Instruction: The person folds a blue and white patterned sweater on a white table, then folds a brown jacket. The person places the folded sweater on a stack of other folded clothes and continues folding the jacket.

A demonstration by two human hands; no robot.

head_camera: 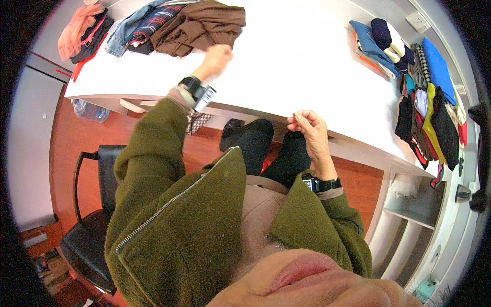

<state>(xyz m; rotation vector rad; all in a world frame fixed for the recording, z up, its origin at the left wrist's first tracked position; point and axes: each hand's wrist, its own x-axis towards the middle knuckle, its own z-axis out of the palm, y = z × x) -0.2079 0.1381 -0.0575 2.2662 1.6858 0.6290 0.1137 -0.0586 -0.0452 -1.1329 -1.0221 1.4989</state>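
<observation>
My left hand (216,61) is at the near edge of a brown garment (199,27), over the white tabletop (291,57); its fingers are blurred, and whether they grip the cloth cannot be told. Left of the brown garment lie a plaid garment (159,23) and a denim garment (119,38). My right hand (312,128) hovers by the table's front edge, fingers curled and thumb near the fingertips, with nothing seen in it. Both wrists bear black straps with devices.
Coral and dark clothes (82,34) are stacked at the far left. Folded jeans (370,48) and many coloured garments, one blue (437,69), lie at the right. A black chair (88,238) stands at left; open shelves (410,218) are below right.
</observation>
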